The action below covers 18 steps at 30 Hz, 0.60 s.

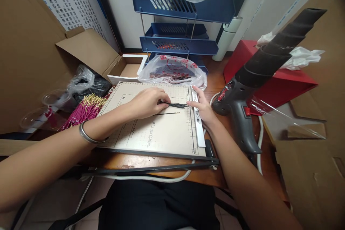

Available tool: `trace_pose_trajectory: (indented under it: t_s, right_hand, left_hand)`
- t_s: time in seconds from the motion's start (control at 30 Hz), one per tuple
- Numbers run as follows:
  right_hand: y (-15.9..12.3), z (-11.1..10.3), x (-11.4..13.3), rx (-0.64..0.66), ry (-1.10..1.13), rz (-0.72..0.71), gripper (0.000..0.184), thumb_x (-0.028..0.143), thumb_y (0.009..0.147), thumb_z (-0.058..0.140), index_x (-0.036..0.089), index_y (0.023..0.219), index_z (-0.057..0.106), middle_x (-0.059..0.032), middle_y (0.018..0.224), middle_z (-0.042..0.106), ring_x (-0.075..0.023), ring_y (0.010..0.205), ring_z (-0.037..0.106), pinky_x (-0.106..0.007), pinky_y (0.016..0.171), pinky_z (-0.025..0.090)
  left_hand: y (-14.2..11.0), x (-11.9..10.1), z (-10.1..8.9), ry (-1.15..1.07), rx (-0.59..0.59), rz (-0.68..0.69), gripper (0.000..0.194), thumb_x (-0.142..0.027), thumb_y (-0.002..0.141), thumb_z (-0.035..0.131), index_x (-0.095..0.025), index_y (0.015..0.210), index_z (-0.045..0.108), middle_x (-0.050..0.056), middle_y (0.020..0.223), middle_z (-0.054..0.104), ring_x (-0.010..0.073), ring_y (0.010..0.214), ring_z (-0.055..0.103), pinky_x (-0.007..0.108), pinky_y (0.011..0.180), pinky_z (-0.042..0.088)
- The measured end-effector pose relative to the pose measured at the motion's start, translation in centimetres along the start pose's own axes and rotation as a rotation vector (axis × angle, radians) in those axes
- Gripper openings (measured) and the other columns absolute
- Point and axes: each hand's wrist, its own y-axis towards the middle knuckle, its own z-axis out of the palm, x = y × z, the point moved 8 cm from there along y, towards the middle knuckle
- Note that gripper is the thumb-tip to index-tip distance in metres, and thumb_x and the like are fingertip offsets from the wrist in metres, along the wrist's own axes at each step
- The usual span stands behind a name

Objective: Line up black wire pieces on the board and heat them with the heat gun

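My left hand [151, 102] is closed, thumb and fingers pinching a small bundle of thin black tubes [178, 105] just above or on the board of a paper cutter [167, 133]. The bundle's free ends point right. My right hand [202, 109] rests at the cutter's white edge strip [198, 125], fingers spread, its thumb tip at or very near those ends. Below the bundle lies a single thin black strand [165, 114] with a gold-coloured tip. The cutter's long black arm [151, 169] lies along the near side.
A heat gun [241, 104] stands on the right before a red tissue box [272, 79]. Behind the board are a plastic bag [175, 66] and blue tray rack [178, 45]. Magenta wires with gold ends [86, 109] and an open carton [126, 68] are at left.
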Motion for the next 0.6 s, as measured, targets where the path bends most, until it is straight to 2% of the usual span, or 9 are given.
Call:
trace_pose_trajectory:
  t_s: [0.2, 0.3, 0.6]
  right_hand:
    - [-0.14, 0.16, -0.02, 0.001, 0.032, 0.036, 0.09, 0.034, 0.062, 0.082, 0.031, 0.146, 0.049, -0.005, 0.159, 0.055, -0.0324, 0.152, 0.048, -0.053, 0.135, 0.03]
    - [-0.3, 0.21, 0.09, -0.003, 0.039, 0.044, 0.093, 0.033, 0.06, 0.083, 0.029, 0.146, 0.048, -0.0064, 0.162, 0.052, -0.0322, 0.154, 0.047, -0.052, 0.135, 0.03]
    - [-0.34, 0.15, 0.14, 0.032, -0.005, -0.019, 0.096, 0.029, 0.06, 0.083, 0.031, 0.15, 0.047, -0.0052, 0.165, 0.049, -0.0309, 0.157, 0.042, -0.049, 0.136, 0.027]
  left_hand:
    - [0.18, -0.07, -0.29, -0.015, -0.029, -0.033, 0.013, -0.025, 0.093, 0.071, -0.019, 0.095, 0.082, 0.007, 0.093, 0.081, 0.0212, 0.083, 0.071, 0.033, 0.078, 0.048]
    - [0.27, -0.19, -0.12, -0.025, -0.015, -0.037, 0.015, -0.028, 0.092, 0.072, -0.019, 0.1, 0.082, 0.007, 0.095, 0.081, 0.022, 0.084, 0.071, 0.034, 0.078, 0.048]
    - [0.3, -0.74, -0.2, 0.025, -0.014, -0.044, 0.023, -0.031, 0.097, 0.064, -0.021, 0.101, 0.084, 0.008, 0.097, 0.082, 0.0224, 0.084, 0.071, 0.033, 0.076, 0.048]
